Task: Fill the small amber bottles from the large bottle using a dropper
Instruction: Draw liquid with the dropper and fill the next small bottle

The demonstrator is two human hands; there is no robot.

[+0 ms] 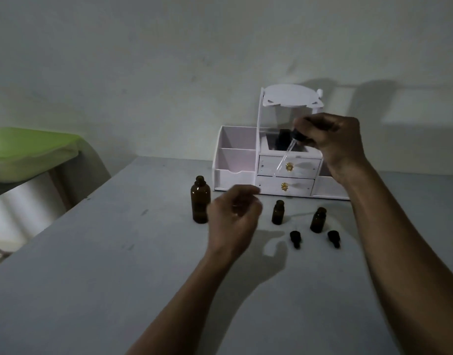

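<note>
Right hand [333,143] pinches the dropper [288,149] aloft; left hand [234,213] hangs loose, empty. Next, probably: tip into the large bottle [200,201].

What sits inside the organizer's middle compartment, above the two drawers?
A dark blocky item stands inside the white organizer. The dropper and the right hand cover its right part, so what it is remains unclear.

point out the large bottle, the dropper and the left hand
large bottle [200,201], head view, amber body
dropper [286,157], head view, glass tube
left hand [233,216], head view, back of hand
</note>
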